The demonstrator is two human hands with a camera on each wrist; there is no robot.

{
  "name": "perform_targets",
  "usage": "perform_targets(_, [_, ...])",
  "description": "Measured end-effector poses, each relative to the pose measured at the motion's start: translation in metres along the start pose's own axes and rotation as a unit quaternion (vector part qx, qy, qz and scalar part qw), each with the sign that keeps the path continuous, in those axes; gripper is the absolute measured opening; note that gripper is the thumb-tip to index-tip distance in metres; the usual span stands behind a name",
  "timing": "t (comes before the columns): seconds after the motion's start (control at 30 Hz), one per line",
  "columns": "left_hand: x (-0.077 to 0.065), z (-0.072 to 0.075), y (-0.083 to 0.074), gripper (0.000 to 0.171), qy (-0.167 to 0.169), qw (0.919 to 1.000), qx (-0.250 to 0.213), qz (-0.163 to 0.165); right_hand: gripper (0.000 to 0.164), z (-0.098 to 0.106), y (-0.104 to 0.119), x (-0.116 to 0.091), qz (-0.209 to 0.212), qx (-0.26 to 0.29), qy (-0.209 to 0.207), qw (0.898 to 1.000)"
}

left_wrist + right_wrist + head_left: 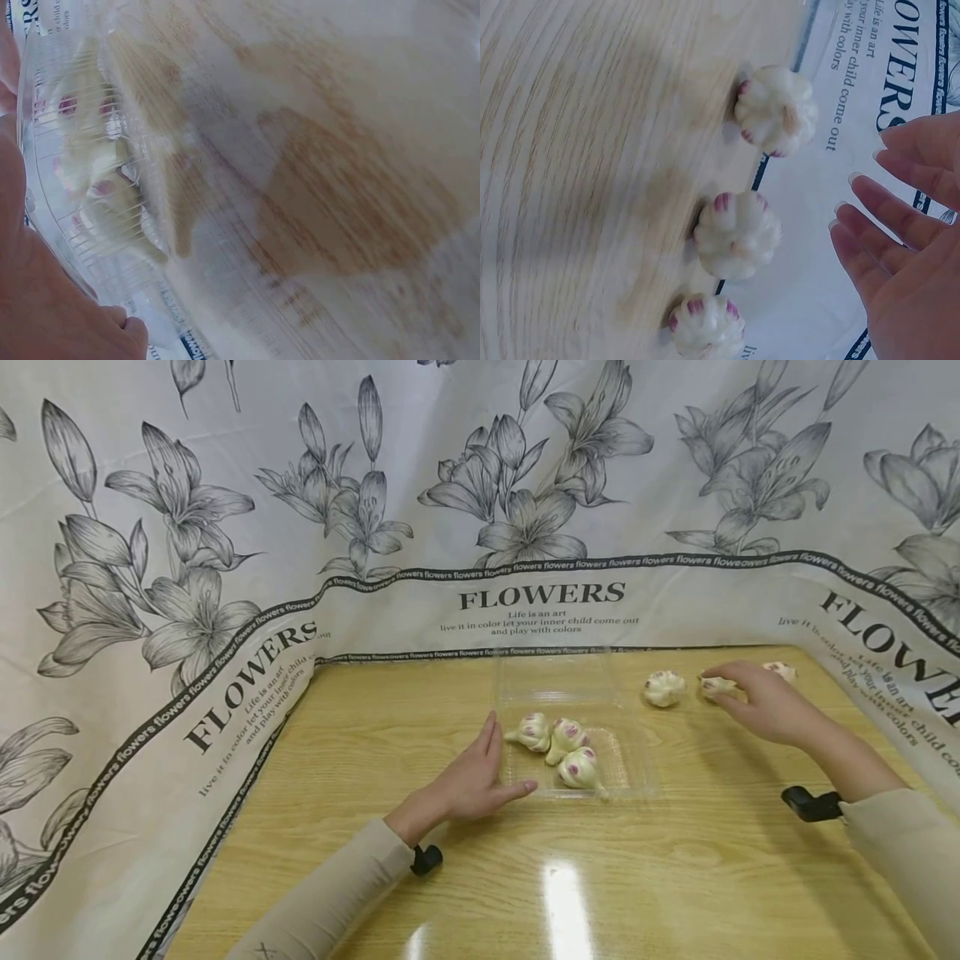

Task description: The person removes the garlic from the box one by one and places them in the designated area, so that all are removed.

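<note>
The middle garlic is sitting on the wooden table, near the far edge, between the left garlic and the right garlic. The right hand is hovering just beside it; in the right wrist view its fingers are standing apart from every garlic, so it is holding nothing. For a good pick, I think the fingertips should be closing softly around the widest part, not pulling at the thin top, and not pushing the neighbours.

The left hand is lying along the left wall of the clear box, its fingers straight, apparently touching but not gripping. A light support is probably serving better than a hard press, since thin plastic may be bending. Inside, three garlics are lying close together, one stem pointing toward the left hand. The lid is lying open behind, and beyond it a flowered cloth is hanging.
</note>
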State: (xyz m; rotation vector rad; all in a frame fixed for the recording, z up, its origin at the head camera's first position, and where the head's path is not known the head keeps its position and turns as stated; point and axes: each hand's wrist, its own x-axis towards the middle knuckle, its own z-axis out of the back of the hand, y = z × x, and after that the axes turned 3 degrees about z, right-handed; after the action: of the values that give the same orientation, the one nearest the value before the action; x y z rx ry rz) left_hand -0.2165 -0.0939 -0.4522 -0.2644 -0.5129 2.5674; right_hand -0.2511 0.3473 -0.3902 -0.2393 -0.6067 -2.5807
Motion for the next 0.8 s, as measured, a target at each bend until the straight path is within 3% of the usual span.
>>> perform_targets(0.43, [0.001,0.001,0.000,0.117,-0.004,1.0000,0.002,-0.003,0.037,-0.008,0.038,0.011,0.049,0.065,0.017,0.997])
perform_targets(0.8, [0.002,-0.001,0.000,0.117,-0.001,1.0000,0.005,0.003,0.033,-0.026,0.060,0.017,0.080,0.093,0.067,0.990])
